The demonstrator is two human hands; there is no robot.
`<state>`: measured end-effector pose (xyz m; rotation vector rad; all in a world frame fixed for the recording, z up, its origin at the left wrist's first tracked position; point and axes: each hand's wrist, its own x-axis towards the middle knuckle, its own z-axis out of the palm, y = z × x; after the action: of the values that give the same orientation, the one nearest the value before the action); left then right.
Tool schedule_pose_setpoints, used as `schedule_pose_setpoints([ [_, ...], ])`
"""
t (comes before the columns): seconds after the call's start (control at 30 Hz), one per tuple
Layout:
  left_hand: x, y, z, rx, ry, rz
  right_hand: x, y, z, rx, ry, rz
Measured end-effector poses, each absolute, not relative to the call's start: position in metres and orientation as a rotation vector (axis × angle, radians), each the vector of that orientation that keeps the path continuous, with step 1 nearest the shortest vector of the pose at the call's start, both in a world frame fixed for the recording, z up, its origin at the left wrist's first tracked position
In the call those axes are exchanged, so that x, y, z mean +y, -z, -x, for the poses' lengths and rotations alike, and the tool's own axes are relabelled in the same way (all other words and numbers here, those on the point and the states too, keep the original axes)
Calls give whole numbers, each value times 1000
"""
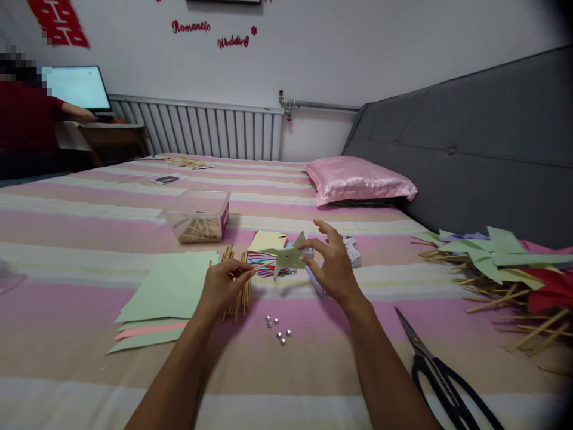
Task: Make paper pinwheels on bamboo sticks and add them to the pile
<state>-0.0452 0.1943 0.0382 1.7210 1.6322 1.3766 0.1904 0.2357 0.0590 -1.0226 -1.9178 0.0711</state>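
A pale green paper pinwheel (289, 258) is held up between my hands, a small shiny dot at its centre. My left hand (226, 285) is closed in a pinch to the left of it, on what looks like the pinwheel's thin stick. My right hand (332, 263) has its fingers apart at the right side, the index fingertip touching or very close to a blade. Behind the pinwheel lies a pile of coloured paper pieces (268, 242). Wooden sticks (243, 298) lie partly hidden beneath my left hand. Several small shiny gems (279, 335) are scattered on the bedsheet in front.
Green and pink paper sheets (168, 286) lie left. A clear plastic box (201, 224) of sticks stands behind them. Black-handled scissors (432, 358) rest at right, near stacked pinwheels (496, 254). A pink pillow (358, 179) lies farther back. A person in a red sleeve (29, 116) sits far left.
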Motion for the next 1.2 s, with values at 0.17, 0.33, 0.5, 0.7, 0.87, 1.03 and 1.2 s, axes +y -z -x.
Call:
schedule_pose_setpoints([
  [0.17,193,-43,43,1587,-1383,-1683,237,-58,-192,-1945,-90,1030],
  [0.33,193,-44,41,1566,-1367,-1625,239,-56,-192,-1929,-178,1012],
  [0.5,194,-41,42,1543,-1359,-1543,239,-55,-191,-1882,-303,990],
  [0.7,192,-43,39,1504,-1341,-1447,238,-55,-182,-1791,-384,913],
  [0.87,190,-46,37,1493,-1329,-1394,235,-54,-172,-1687,-402,879],
  [1.03,191,-46,36,1493,-1328,-1389,234,-54,-169,-1634,-411,915],
  [1.2,192,-46,36,1469,-1367,-1354,236,-52,-170,-1604,-425,906],
])
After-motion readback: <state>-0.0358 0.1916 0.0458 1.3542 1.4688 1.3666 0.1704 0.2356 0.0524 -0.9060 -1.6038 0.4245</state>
